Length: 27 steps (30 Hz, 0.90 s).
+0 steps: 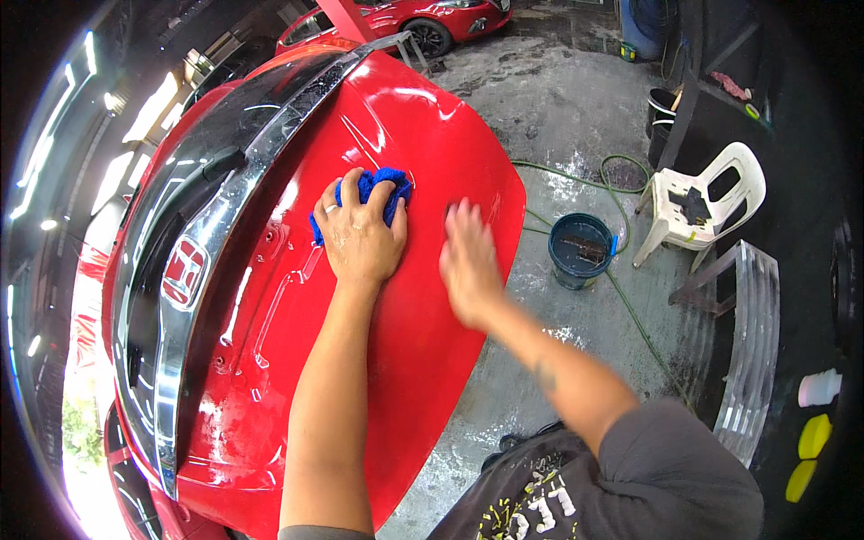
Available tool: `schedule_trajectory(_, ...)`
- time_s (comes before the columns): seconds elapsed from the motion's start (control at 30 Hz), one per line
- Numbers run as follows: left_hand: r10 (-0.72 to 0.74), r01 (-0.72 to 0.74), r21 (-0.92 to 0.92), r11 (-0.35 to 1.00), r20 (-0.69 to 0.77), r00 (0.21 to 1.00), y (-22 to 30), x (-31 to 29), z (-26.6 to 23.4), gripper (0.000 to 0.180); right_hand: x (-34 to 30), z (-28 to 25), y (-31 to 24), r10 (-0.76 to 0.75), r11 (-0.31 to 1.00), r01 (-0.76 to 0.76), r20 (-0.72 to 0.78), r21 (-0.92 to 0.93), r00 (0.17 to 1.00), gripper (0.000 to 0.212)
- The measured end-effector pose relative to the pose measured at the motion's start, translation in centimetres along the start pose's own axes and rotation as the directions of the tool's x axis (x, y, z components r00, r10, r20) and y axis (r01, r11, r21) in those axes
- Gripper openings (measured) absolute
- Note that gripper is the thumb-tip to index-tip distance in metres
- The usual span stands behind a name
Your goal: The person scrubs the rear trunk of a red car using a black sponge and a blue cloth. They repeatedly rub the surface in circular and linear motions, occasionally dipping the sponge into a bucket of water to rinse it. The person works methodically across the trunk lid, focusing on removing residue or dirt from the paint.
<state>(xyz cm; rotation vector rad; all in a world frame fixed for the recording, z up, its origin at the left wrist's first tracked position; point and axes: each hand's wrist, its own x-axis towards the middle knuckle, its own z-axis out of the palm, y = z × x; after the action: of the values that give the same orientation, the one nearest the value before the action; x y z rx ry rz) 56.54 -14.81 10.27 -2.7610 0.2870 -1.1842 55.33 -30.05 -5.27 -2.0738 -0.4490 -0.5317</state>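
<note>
So the blue microfiber cloth (373,193) is bunched up on the upper middle of the red hood (423,324), sitting under the left hand (360,236), which is pressed palm down on it with fingers curled over the top and gripping the wad. The right hand (468,261) is just beside it on the paint, looks flat and open with fingers together, but it's blurry so I can't say for sure how the fingers sit. The hood is wet and glossy, with a chrome trim strip (193,297) and a red emblem (184,270) along its left side. Off the hood's right edge on the wet concrete floor (558,99) there's a blue bucket (582,249), a green hose (621,171) looping past it, and a white plastic chair (702,202) further right.
</note>
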Motion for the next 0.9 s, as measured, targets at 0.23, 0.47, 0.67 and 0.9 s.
schedule_trajectory(0.23,-0.01,0.01,0.004,1.0,0.013,1.0,1.0,0.7,-0.1,0.027,5.8,-2.2,3.6,-0.034,0.999,0.034,0.002,-0.025,0.999,0.071)
schedule_trajectory(0.47,0.016,-0.016,0.0,1.0,0.007,1.0,0.2,0.1,0.2,0.026,2.1,-0.4,-1.5,-0.039,0.999,0.039,-0.002,-0.036,0.999,0.073)
schedule_trajectory(0.67,0.01,-0.01,0.004,1.0,0.013,1.0,0.5,0.4,0.3,0.025,4.3,-1.7,0.8,-0.088,0.991,0.09,0.015,-0.099,0.996,0.072)
schedule_trajectory(0.9,0.014,-0.014,-0.007,1.0,0.004,1.0,0.7,0.5,1.0,0.024,2.7,0.1,-0.9,-0.059,0.996,0.056,-0.041,-0.076,0.997,0.068)
